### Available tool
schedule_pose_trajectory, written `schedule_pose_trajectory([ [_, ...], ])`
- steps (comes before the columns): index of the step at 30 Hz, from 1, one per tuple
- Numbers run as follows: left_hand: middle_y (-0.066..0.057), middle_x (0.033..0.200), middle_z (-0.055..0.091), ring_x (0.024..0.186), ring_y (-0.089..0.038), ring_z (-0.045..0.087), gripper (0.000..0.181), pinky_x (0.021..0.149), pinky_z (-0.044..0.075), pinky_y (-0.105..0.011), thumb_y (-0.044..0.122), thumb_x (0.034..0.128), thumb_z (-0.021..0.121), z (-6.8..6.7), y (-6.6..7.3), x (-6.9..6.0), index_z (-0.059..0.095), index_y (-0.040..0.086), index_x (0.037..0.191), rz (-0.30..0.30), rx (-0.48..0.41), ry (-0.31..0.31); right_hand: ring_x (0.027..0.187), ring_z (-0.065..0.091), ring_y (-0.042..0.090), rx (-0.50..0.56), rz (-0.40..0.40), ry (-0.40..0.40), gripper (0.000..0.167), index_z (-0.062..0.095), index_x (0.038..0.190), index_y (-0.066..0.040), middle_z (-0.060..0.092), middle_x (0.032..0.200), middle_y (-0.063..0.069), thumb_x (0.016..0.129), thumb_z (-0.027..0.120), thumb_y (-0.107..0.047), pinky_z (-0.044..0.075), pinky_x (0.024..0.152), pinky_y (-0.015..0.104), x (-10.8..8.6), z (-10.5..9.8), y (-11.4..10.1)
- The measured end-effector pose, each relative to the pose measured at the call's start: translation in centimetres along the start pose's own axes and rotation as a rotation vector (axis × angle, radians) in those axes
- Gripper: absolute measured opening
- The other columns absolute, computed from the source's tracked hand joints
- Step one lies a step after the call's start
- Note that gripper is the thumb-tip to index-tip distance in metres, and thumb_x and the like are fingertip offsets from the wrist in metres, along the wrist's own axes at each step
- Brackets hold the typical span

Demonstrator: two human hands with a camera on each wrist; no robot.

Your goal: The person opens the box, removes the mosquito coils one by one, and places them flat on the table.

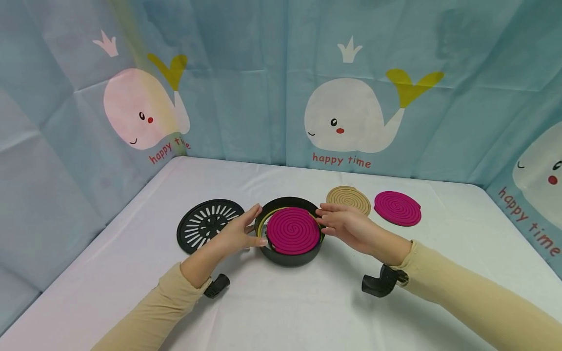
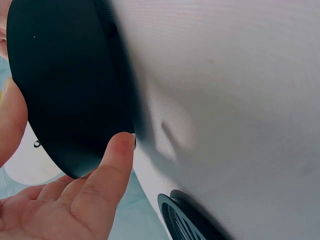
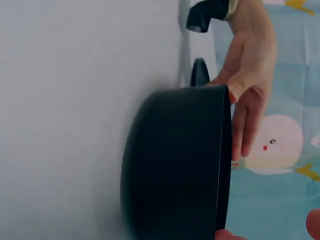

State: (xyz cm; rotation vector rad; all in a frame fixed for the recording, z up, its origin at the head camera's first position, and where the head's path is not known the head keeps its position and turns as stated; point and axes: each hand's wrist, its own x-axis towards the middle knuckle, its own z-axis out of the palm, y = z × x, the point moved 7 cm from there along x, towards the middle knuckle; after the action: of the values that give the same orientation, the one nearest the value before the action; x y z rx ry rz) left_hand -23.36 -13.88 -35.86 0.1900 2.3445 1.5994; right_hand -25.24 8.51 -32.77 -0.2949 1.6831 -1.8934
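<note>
Closest in are two beige fabric sleeves (image 1: pixel 153 302), in front of the round, matte black, high-walled pan (image 1: pixel 291 260), each with a bent black tube (image 1: pixel 217 286) by the cuff. The pan's sitting right between the hands, and that's the bit that matters: it's round, so no long axis, with the left hand (image 1: pixel 233 237) on its left side and the right hand (image 1: pixel 347 226) on its right. Left looks more settled on it, thumb at the near rim, fingers spread along the outer wall. Right just has its fingers reaching out, fairly straight, at the rim. Can't tell how hard either presses, or if the pan's base is off the white cloth-covered table (image 1: pixel 272 317).

A magenta spiral disc (image 1: pixel 293 230), maybe rubbery, lies in the pan's mouth and hides most of the inside; a thin yellow ring (image 1: pixel 269 215) peeks out around it. Left of the pan there's a flat black slotted disc (image 1: pixel 209 225), partly behind the left hand. Behind-right of the pan, a tan spiral disc (image 1: pixel 349 196) is partly covered by the right hand, with a second magenta spiral disc (image 1: pixel 397 208) further right. The right thumb's hard to make out.
</note>
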Motion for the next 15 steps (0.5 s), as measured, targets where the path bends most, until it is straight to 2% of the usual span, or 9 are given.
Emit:
schedule_pose_trajectory([
  [3, -0.014, 0.161, 0.014, 0.141, -0.043, 0.023, 0.095, 0.107, 0.036, -0.051, -0.001, 0.0855, 0.072, 0.0, 0.0, 0.1, 0.009, 0.003, 0.156, 0.003, 0.001, -0.002, 0.143, 0.016, 0.041, 0.024, 0.02, 0.022, 0.067, 0.004, 0.15, 0.011, 0.01, 0.155, 0.029, 0.096, 0.041, -0.004, 0.037, 0.105, 0.033, 0.6, 0.0, 0.0],
  [5, -0.014, 0.161, 0.014, 0.141, -0.043, 0.023, 0.095, 0.107, 0.036, -0.051, -0.001, 0.0855, 0.072, 0.0, 0.0, 0.1, 0.008, 0.003, 0.156, 0.003, 0.003, -0.004, 0.139, 0.021, 0.037, 0.023, 0.032, 0.038, 0.067, 0.005, 0.151, 0.011, 0.01, 0.155, 0.029, 0.096, 0.04, -0.004, 0.038, 0.1, 0.031, 0.9, 0.0, 0.1],
  [7, -0.013, 0.161, 0.014, 0.141, -0.043, 0.023, 0.095, 0.107, 0.037, -0.05, -0.001, 0.0856, 0.072, 0.0, 0.0, 0.1, 0.008, 0.003, 0.156, 0.003, 0.006, -0.003, 0.137, 0.021, 0.034, 0.017, 0.045, 0.043, 0.066, 0.005, 0.15, 0.011, 0.008, 0.156, 0.027, 0.096, 0.039, -0.004, 0.036, 0.1, 0.032, 1.3, 0.2, 0.1],
  [10, -0.013, 0.161, 0.014, 0.141, -0.043, 0.024, 0.095, 0.106, 0.038, -0.051, 0.0, 0.0856, 0.072, 0.0, -0.1, 0.1, 0.009, 0.004, 0.156, 0.001, 0.012, 0.0, 0.138, 0.02, 0.033, 0.007, 0.066, 0.039, 0.064, 0.003, 0.15, 0.012, 0.004, 0.157, 0.027, 0.098, 0.036, -0.004, 0.032, 0.106, 0.036, 1.9, 0.5, 0.1],
  [12, -0.013, 0.161, 0.015, 0.141, -0.043, 0.024, 0.094, 0.106, 0.037, -0.051, -0.001, 0.0858, 0.072, 0.0, 0.0, 0.1, 0.009, 0.003, 0.156, 0.001, 0.013, 0.002, 0.143, 0.012, 0.036, 0.017, 0.081, 0.036, 0.063, 0.001, 0.15, 0.012, 0.001, 0.158, 0.026, 0.098, 0.034, -0.004, 0.024, 0.113, 0.042, 2.3, 0.7, 0.2],
  [15, -0.013, 0.161, 0.015, 0.14, -0.042, 0.025, 0.094, 0.106, 0.037, -0.051, -0.001, 0.0861, 0.071, 0.0, -0.1, 0.1, 0.009, 0.003, 0.156, -0.001, 0.017, 0.004, 0.145, 0.007, 0.038, 0.027, 0.097, 0.047, 0.063, 0.0, 0.15, 0.012, 0.0, 0.158, 0.028, 0.098, 0.033, -0.003, 0.015, 0.117, 0.046, 2.9, 0.7, 0.3],
])
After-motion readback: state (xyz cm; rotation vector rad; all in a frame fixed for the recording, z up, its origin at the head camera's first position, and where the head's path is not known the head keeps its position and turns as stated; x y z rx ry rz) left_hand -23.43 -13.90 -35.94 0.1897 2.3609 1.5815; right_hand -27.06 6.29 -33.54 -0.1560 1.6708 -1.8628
